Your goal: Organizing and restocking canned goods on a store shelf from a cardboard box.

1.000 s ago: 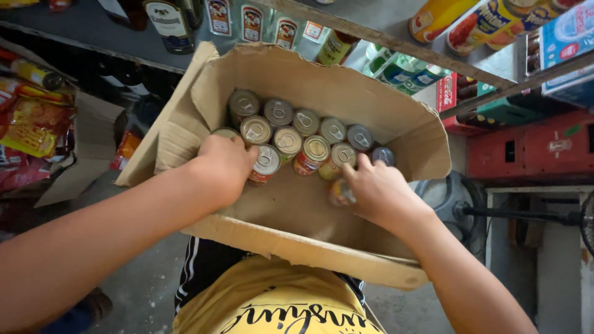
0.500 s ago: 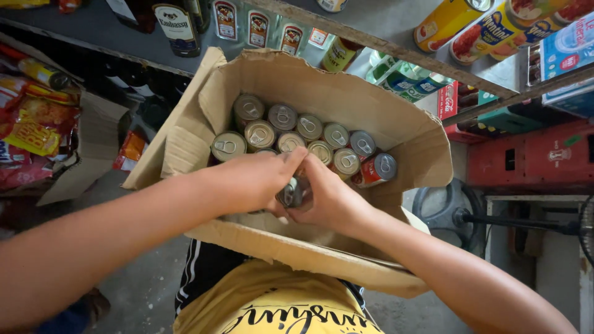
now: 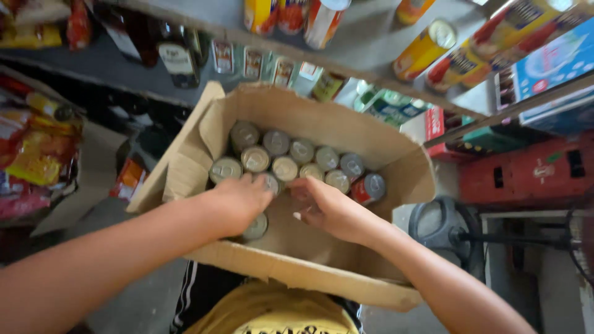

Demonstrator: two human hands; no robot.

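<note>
An open cardboard box (image 3: 322, 120) rests on my lap, holding several upright metal cans (image 3: 302, 150) with silver tops along its far side. My left hand (image 3: 238, 201) lies inside the box with its fingers curled over cans, one can (image 3: 255, 226) showing just below the palm. My right hand (image 3: 328, 207) reaches in beside it, fingers spread and pointing at the can row near a red-labelled can (image 3: 370, 187). Whether the left hand grips a can is unclear.
Shop shelves (image 3: 371, 43) above carry bottles, tins and cartons. Snack packets (image 3: 34, 145) hang at the left. A red crate (image 3: 526, 173) and a floor fan (image 3: 448, 232) stand at the right.
The hands had met over one can in the middle of the box. They have since parted and moved toward the can row, and the camera has shifted slightly.
</note>
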